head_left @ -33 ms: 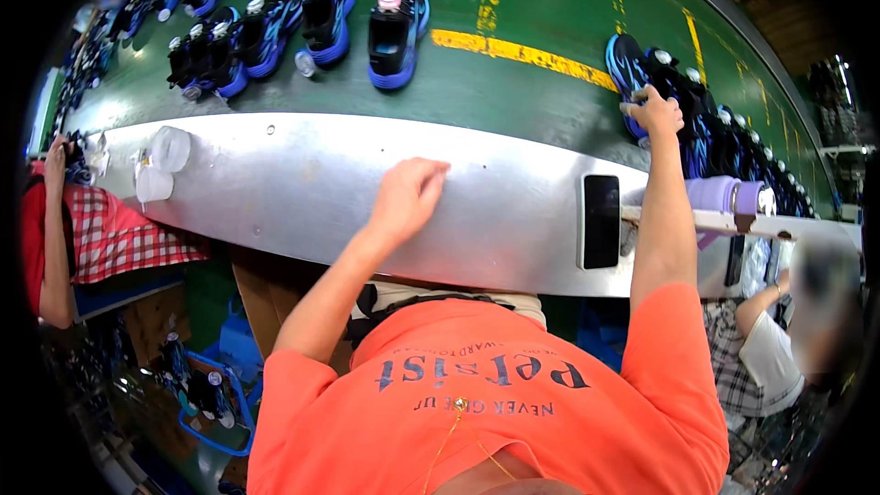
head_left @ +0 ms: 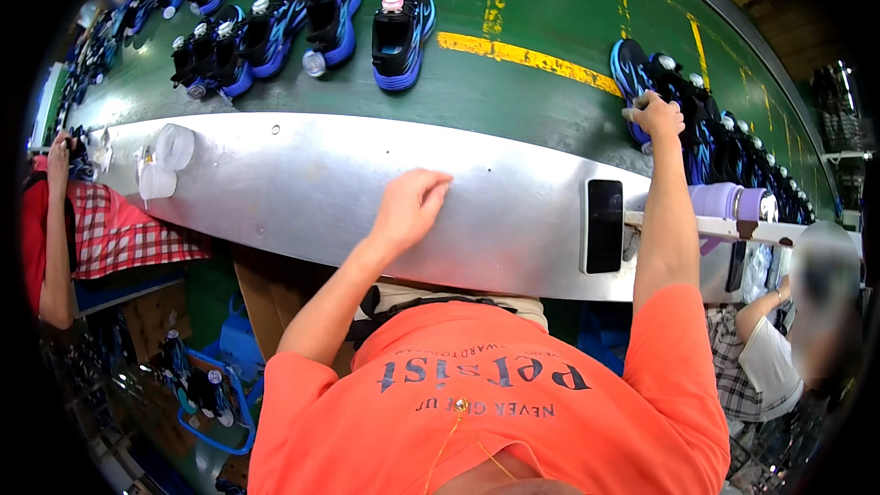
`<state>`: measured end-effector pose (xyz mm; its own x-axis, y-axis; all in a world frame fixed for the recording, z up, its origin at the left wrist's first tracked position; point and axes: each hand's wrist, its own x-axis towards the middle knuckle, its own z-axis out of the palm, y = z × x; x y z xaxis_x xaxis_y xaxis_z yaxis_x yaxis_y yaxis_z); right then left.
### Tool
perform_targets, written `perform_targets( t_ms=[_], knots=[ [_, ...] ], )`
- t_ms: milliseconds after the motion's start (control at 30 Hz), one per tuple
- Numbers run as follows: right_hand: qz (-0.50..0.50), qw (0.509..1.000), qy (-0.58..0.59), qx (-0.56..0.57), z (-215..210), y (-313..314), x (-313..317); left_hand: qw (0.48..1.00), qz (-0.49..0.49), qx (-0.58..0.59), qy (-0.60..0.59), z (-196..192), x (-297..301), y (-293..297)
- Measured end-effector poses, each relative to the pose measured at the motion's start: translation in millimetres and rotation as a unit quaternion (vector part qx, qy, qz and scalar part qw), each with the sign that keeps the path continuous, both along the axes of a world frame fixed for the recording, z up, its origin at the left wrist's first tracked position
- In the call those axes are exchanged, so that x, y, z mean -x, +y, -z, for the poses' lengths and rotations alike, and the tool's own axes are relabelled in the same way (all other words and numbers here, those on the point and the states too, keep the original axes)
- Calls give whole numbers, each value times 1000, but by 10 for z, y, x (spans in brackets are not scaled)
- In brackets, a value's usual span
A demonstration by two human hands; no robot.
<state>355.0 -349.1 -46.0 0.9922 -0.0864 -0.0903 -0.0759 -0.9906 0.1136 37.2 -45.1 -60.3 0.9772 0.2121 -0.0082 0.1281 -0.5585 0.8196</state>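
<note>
While the right hand (head_left: 656,115) gripped one blue shoe (head_left: 632,73) far right, the left hand (head_left: 410,209) rested, fingers loosely curled, on the metal shelf (head_left: 302,192) near one phone (head_left: 603,225) and two cups (head_left: 165,160).

Bright overhead light; glare on metal ledge (head_left: 302,183), soft sheen on green belt (head_left: 513,92). Strong fisheye bending, black vignette at rim. Far-left shoes (head_left: 137,0) possibly slightly blurred. Shadows faint.

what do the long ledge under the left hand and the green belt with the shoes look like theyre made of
Ledge: looks like bare sheet metal, brushed and dull silver, with soft glare and small screw heads. Belt: probably rubber or coated fabric, matte green with worn yellow painted lines; hard to tell which. The left hand rests on the ledge.
</note>
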Motion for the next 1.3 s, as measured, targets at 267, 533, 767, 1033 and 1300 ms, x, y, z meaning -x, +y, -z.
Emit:
perform_targets(
  t_ms=[267,533,767,1033,1300],
  knots=[
    [-128,969,-86,-194,246,-242,-69,986,-34,125,101,-4,218,-188],
    [144,972,-167,-80,212,-367,-44,988,-6,120,93,-54,286,-268],
    [49,994,90,25,-240,-250,-141,980,-6,167,106,18,271,-436],
    [-293,944,33,-149,-393,389,1047,990,-29,140,-6,-78,116,-703],
    [-540,749,129,-361,-464,843,2906,983,-168,67,20,289,295,-223]
  ],
)
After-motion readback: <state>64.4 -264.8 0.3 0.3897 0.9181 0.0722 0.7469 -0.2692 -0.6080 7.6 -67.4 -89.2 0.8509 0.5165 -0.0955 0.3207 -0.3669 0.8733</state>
